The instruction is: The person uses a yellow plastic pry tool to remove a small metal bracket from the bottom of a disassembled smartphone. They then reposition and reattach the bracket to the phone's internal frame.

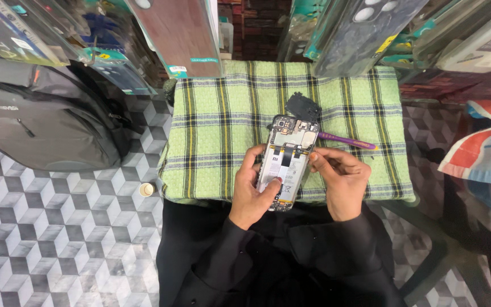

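Opened smartphone (287,162), back cover off, battery and boards exposed, held over green plaid cloth (217,119) on the table, near its front edge. Left hand (255,190) cupped under phone, fingers wrapped around its left edge, thumb pressed on battery. Right hand (341,179) at phone's right edge, fingers pinched narrow; anything gripped between them not discernible. Removed black cover piece (303,106) lying just beyond phone; purple pry tool (348,140) set down beside it. Judged: disassembly partly done, battery and boards still installed.
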### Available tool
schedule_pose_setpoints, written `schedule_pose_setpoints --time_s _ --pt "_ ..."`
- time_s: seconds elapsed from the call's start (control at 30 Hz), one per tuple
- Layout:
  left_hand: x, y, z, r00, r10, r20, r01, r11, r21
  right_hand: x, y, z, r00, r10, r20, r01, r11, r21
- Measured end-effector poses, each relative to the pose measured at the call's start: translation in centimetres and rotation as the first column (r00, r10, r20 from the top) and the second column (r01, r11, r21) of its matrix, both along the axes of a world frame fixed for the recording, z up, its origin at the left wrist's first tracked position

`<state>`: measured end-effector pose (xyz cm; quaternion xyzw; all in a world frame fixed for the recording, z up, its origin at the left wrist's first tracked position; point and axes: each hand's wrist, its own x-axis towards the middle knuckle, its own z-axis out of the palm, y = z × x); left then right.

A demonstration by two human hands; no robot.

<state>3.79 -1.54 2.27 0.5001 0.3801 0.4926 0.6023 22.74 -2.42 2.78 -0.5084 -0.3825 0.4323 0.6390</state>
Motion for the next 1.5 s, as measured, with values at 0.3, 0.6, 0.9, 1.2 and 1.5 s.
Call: schedule_pose_setpoints --time_s 0.3,0.6,0.9,1.2,1.5 --pt "0.2 0.1 0.2 0.998 0.038 0.044 -0.038 0.999 0.017 -0.4 -0.2 0.7 0.999 0.044 0.016 -0.044 0.999 0.022" --pt "0.4 0.0 0.4 0.994 0.104 0.03 -0.104 0.994 0.019 -0.2 -0.2 -0.4 0.998 0.059 -0.001 -0.059 0.998 0.007" --pt "0.6 -0.1 1.0 0.986 0.154 -0.056 -0.153 0.988 0.023 -0.8 -0.4 0.8 0.993 0.111 0.036 -0.113 0.992 0.05" --pt "0.3 -0.1 1.4 0.956 0.218 -0.197 -0.188 0.969 0.159 -0.3 -0.2 -0.3 0.992 0.109 0.06 -0.106 0.993 -0.042" --pt "0.6 -0.1 1.4 0.932 0.269 -0.241 -0.215 0.95 0.227 -0.5 -0.1 -0.6 0.988 0.152 0.031 -0.152 0.988 -0.012"
